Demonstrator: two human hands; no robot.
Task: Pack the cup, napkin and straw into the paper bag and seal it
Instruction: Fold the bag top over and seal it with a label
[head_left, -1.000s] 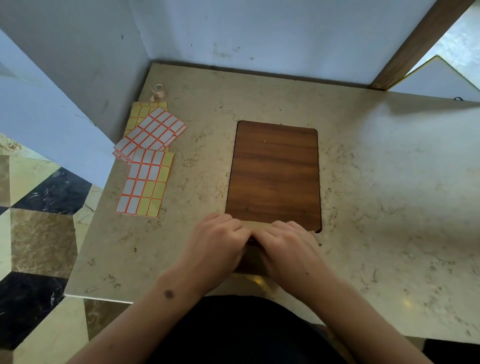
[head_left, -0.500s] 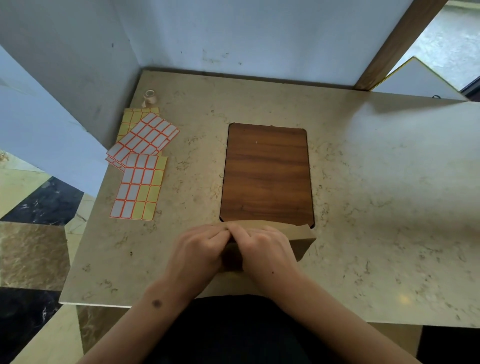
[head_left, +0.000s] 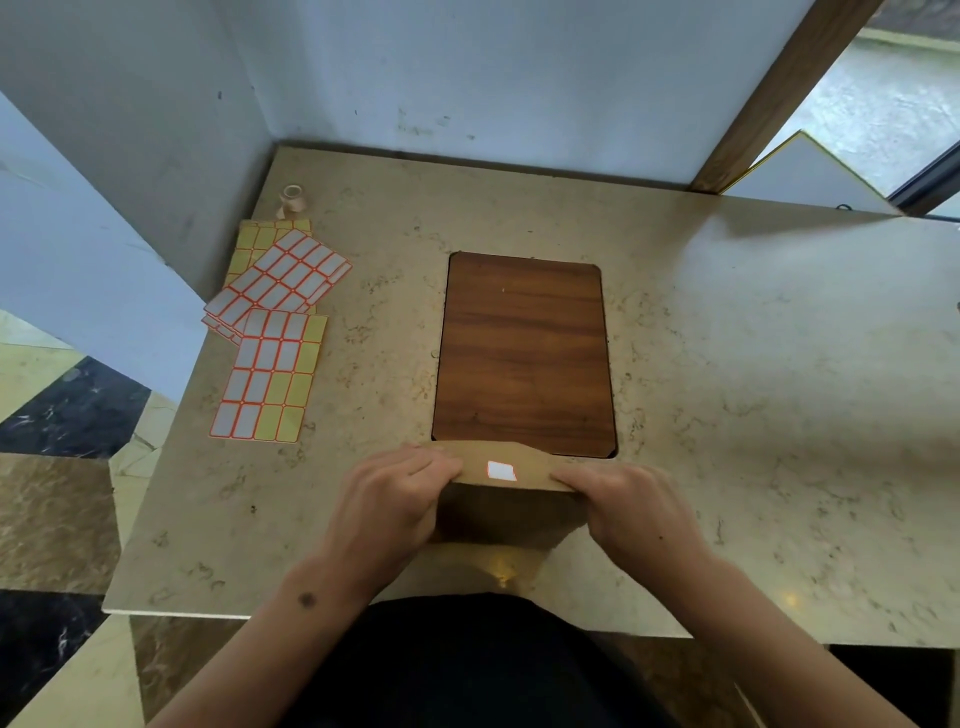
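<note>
A brown paper bag (head_left: 511, 512) stands near the front edge of the stone table (head_left: 727, 364), its top folded over. A white sticker with an orange rim (head_left: 501, 471) sits on the middle of the folded flap. My left hand (head_left: 395, 499) grips the flap's left end and the bag's left side. My right hand (head_left: 631, 506) grips the flap's right end. Cup, napkin and straw are not visible; the bag hides whatever is inside.
Sheets of orange-rimmed labels (head_left: 275, 332) lie at the left of the table, with a small tape roll (head_left: 292, 200) behind them. A wooden board (head_left: 524, 353) is set into the table behind the bag. Walls close the back and left.
My hands, pressed together on the middle of the fold, have slid apart to the flap's two ends, uncovering the white sticker on the flap.
</note>
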